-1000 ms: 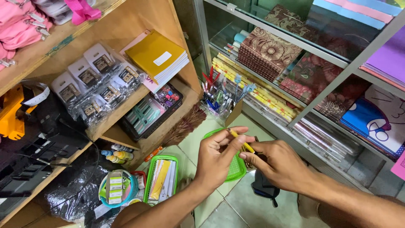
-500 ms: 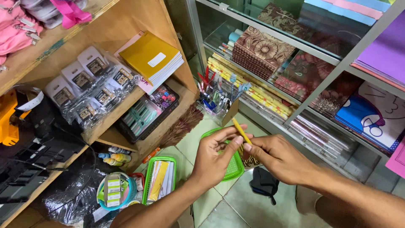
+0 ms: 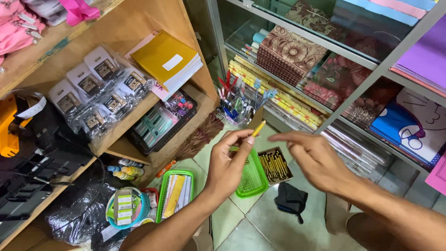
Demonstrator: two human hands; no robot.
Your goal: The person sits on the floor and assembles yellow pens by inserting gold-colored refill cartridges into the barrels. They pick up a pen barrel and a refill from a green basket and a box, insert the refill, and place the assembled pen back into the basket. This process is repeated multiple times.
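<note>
Pencil [image 3: 258,128] in left hand [image 3: 227,162] grip

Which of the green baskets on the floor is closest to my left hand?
The empty green mesh basket just beneath your left hand; the other green basket, further left, holds packets.

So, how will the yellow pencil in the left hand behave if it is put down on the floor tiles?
The yellow pencil looks thin, straight and stiff, so it probably will not bend. The left hand holds it with fingertips only, so it seems light. On the smooth floor tiles it may roll.
</note>
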